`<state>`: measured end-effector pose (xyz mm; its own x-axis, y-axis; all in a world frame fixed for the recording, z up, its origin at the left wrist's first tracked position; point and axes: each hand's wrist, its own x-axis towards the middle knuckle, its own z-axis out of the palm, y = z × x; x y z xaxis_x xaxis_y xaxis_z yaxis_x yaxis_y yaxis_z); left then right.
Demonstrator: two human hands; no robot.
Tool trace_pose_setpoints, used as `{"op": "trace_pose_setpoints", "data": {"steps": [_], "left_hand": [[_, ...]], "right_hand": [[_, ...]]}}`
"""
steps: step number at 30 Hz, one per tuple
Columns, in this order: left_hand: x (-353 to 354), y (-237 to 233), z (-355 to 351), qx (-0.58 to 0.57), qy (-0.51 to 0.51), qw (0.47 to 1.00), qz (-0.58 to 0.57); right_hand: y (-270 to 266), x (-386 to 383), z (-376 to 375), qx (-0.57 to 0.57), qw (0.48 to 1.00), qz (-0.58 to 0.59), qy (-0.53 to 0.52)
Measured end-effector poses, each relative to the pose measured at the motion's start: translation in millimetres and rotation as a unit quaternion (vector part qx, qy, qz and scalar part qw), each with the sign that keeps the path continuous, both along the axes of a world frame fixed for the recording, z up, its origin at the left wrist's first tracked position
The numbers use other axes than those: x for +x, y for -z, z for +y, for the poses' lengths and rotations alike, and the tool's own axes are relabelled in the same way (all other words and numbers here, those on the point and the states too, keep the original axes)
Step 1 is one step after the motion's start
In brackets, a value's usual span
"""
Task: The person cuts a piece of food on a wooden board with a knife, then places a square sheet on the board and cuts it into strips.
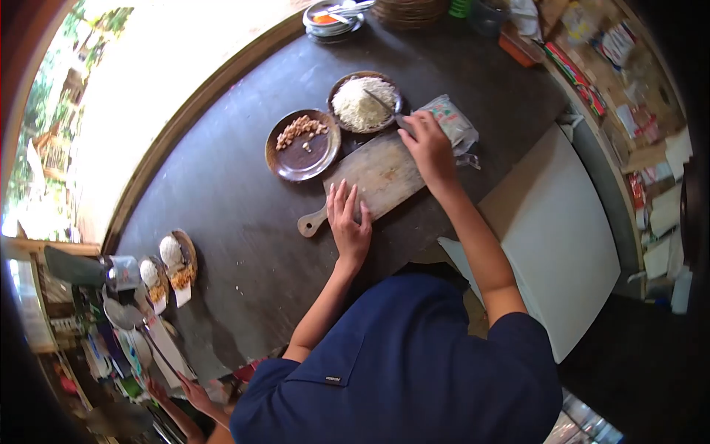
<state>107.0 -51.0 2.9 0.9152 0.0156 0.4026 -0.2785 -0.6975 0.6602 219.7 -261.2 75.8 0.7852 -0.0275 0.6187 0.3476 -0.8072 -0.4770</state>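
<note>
My right hand is closed around the handle of a knife. Its blade reaches over a brown plate heaped with a white, finely chopped or shredded food. My left hand rests with its fingers apart on the near edge of a wooden cutting board, close to the board's handle. Left of the board's far end, a second brown plate carries small reddish-brown pieces and a few pale bits. A clear plastic bag with pale contents lies beyond my right hand.
Stacked dishes with an orange item and cutlery stand at the table's far edge. Two servings of rice sit at the left. Another person's hands hold a long-handled utensil at lower left. A white panel lies on the right.
</note>
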Motion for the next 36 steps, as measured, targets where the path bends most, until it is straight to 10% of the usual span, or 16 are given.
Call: {"op": "trace_pose_setpoints", "data": {"steps": [3, 6, 8, 10, 22, 36], "left_hand": [[-2.4, -2.1, -2.3, 0.015, -0.013, 0.999, -0.025], [-4.3, -5.6, -10.7, 0.062, 0.044, 0.995, -0.059], [-3.0, -10.3, -26.5, 0.055, 0.062, 0.994, -0.065], [4.4, -18.6, -46.0, 0.054, 0.127, 0.988, -0.070], [158.2, -11.8, -178.4, 0.286, 0.191, 0.923, -0.173], [178.0, -32.8, -169.3, 0.205, 0.236, 0.950, -0.028]], "right_hand": [[4.0, -8.0, 3.7, -0.078, 0.995, -0.026, 0.054], [17.0, -40.4, -2.9, 0.120, 0.990, -0.039, 0.064], [16.8, -74.7, -24.8, 0.553, 0.796, 0.248, -0.011], [4.9, -113.2, -41.0, 0.669, 0.709, 0.221, -0.012], [36.2, -223.8, -65.0, 0.682, 0.698, 0.138, 0.172], [54.0, -212.8, -67.0, 0.664, 0.704, 0.204, 0.153]]}}
